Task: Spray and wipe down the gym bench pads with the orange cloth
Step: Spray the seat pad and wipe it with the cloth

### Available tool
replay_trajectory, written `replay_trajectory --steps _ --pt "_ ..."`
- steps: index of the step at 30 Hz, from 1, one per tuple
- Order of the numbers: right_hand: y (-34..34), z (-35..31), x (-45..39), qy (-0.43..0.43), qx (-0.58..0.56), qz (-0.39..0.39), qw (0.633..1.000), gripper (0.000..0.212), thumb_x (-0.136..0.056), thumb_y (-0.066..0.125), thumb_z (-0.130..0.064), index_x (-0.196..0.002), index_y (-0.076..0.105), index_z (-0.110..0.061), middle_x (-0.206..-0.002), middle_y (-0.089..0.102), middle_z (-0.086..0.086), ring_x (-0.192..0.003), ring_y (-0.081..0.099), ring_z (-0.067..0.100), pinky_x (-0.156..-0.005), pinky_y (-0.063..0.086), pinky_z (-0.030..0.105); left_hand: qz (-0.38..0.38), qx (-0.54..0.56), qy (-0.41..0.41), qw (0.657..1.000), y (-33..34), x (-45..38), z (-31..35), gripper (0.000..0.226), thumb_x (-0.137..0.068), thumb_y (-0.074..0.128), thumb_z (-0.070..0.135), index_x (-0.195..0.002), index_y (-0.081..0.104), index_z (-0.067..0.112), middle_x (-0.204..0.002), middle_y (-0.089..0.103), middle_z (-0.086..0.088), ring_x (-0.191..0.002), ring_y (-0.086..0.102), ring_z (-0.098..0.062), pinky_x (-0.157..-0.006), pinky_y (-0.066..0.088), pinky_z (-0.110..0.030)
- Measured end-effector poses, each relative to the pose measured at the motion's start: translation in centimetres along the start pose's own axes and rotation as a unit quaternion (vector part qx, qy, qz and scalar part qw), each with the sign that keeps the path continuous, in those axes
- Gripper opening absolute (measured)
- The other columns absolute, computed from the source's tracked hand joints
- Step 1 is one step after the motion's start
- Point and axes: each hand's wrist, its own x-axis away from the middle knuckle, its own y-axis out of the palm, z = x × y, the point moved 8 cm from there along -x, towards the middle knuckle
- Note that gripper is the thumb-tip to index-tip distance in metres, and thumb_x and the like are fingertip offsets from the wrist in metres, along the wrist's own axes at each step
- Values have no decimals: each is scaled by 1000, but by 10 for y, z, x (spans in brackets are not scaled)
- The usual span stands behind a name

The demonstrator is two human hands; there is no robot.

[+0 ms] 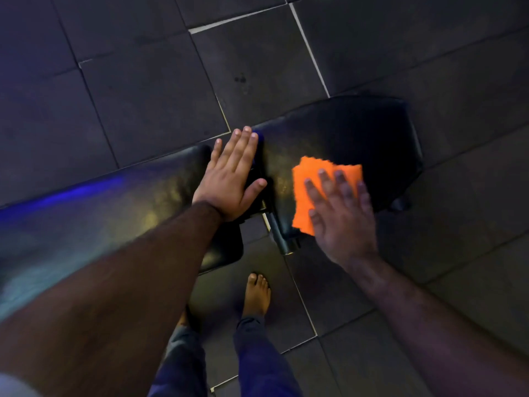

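A black gym bench runs across the view: a long back pad [120,213] at the left and a shorter seat pad [357,133] at the right, with a gap between them. My left hand [232,179] lies flat and open over that gap, at the end of the long pad. My right hand [343,213] presses the orange cloth [312,179] flat onto the seat pad, fingers spread over it. No spray bottle is in view.
Dark rubber floor tiles [257,53] surround the bench. A black metal frame tube [282,236] shows under the gap. My bare foot [256,293] and trouser legs stand close to the bench's near side.
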Motion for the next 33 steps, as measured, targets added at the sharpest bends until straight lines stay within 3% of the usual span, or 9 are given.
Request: replay_trajectory --steps 5,9,14,16,19,23,27,29,33 --pt "-18 77 -38 276 -52 71 957 65 -108 41 -47 -170 26 -35 -180 21 0 -166 18 30 -131 10 63 -67 -106 5 992 17 0 8 106 -96 25 90 -175 -6 28 -184 -8 -4 -170 2 -24 -134 2 -64" --pt "-11 36 -21 373 -70 92 921 68 -106 47 -43 -170 28 -30 -179 22 4 -166 16 34 -130 12 66 -65 -117 0 991 15 0 9 107 -95 25 90 -175 -6 26 -184 -8 -6 -170 5 -25 -134 5 -63" --pt "20 -70 43 335 -136 41 932 64 -110 43 -42 -170 29 -23 -179 16 12 -165 10 44 -128 17 70 -53 -117 0 992 13 0 10 107 -96 31 89 -176 -2 25 -184 -4 -7 -170 9 -25 -134 10 -61" --pt "27 -80 45 337 -143 45 930 62 -112 40 -43 -169 31 -21 -178 16 14 -164 9 46 -128 16 70 -50 -115 2 992 14 0 8 107 -96 31 89 -176 -2 25 -184 -3 -6 -170 8 -24 -134 10 -60" --pt "17 -53 21 344 -105 69 931 61 -111 41 -45 -169 33 -26 -178 22 13 -164 14 44 -127 9 72 -40 -115 10 992 15 1 10 107 -96 32 89 -176 1 24 -184 0 -7 -170 9 -24 -134 11 -60" --pt "-12 10 -28 342 -66 99 932 58 -108 44 -42 -166 39 -32 -177 30 4 -164 24 35 -129 14 65 -38 -105 8 994 15 2 8 107 -97 31 89 -176 -1 25 -184 -2 -6 -170 5 -23 -134 9 -61" --pt "-23 77 -103 373 -33 56 926 59 -107 32 -44 -166 36 -37 -179 23 2 -166 17 35 -130 10 65 -34 -105 18 994 14 1 10 105 -97 30 88 -176 -1 25 -184 -2 -6 -170 4 -24 -133 9 -64" --pt "-24 78 -134 327 -18 24 944 59 -106 33 -44 -164 39 -36 -178 27 3 -165 18 37 -130 8 67 -25 -92 21 995 12 1 10 102 -100 32 85 -175 0 24 -184 1 -6 -170 5 -24 -133 8 -65" --pt "-22 -3 -142 104 8 -33 994 61 -105 34 -44 -165 38 -32 -176 32 4 -163 23 37 -130 13 63 63 49 40 996 -14 6 8 78 -111 36 51 -173 13 10 -181 13 -20 -168 16 -34 -131 17 -67"
